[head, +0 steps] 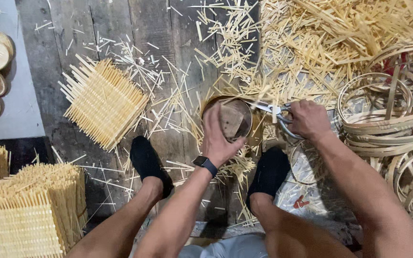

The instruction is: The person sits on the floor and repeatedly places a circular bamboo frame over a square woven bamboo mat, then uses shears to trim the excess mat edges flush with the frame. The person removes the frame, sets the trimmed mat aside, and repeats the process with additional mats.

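Left hand point(218, 138) fingers grasp a round basket point(230, 119), right hand point(307, 119) clenches scissors point(273, 112), amid bamboo offcuts point(311, 43) and hoops point(383, 119).

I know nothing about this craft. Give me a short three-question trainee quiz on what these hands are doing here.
1. True or false: the right hand grips metal scissors.
2. What does the left hand press on?
A. a flat square woven bamboo mat
B. a round bamboo-rimmed form with a wooden block
C. a loose bamboo hoop
3. Fill in: the stack of round bamboo hoops lies to the person's ____ side.

Key:
1. True.
2. B, the round bamboo-rimmed form; the square woven bamboo mat lies apart on the dark wooden planks.
3. Right.
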